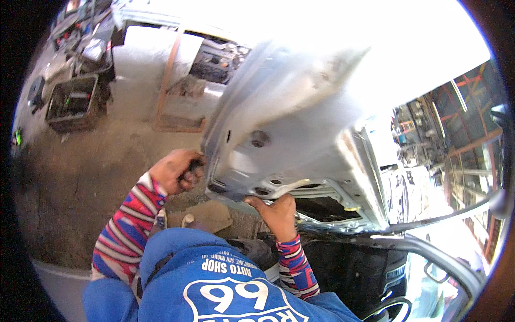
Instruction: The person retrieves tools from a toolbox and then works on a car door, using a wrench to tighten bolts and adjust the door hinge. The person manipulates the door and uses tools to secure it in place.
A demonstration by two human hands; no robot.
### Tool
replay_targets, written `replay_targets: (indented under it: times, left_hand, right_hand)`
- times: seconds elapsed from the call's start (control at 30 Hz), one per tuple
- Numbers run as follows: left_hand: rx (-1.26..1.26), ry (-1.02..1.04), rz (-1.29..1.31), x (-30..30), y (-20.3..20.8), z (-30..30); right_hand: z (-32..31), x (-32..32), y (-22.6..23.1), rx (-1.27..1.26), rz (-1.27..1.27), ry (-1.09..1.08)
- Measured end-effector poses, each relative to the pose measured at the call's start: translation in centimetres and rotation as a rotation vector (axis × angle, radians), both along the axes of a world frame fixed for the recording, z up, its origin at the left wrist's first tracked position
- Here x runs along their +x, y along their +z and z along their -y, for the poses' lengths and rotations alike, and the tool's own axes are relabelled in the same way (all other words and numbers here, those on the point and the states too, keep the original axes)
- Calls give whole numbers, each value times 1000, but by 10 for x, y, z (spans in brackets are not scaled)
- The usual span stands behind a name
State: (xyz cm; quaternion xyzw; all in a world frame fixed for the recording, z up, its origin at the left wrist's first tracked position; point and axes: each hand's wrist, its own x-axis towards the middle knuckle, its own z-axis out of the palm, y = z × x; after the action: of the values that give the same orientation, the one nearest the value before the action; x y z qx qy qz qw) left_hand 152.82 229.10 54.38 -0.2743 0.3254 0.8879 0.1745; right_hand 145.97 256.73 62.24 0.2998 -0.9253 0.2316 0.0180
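Observation:
A bare grey car door panel (300, 112) with several holes and openings stands in front of me. My left hand (179, 170) is at its left edge, with the fingers curled closed. Whether something small is pinched in them cannot be made out. On the near edge of the panel, my right hand (278, 213) grips the metal, its thumb on top and its fingers hidden underneath. A dark opening (324, 208) lies just right of that hand. Striped sleeves cover both forearms.
A dark bin (72, 102) with items inside stands on the stained floor at far left. Beyond the panel lie a brown metal frame (167, 80) and an engine-like part (217, 60). A steering wheel (394, 310) shows at lower right, below a car's window frame (429, 249).

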Motion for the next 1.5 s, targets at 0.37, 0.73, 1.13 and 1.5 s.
replay_targets:
  times: [0.37,0.73,1.13,1.5]
  left_hand:
    - [-118,664,-223,83,-8,-35]
    - [-332,497,-531,58,-14,-19]
    - [-313,88,-711,29,-24,70]
    - [-114,-20,-674,0,-34,83]
  right_hand:
    - [-30,-34,-10,138,-64,78]
    - [-36,-41,-20,18,-103,4]
    - [-25,-43,7,-744,347,-207]
    - [-49,-76,-3,-920,660,-195]
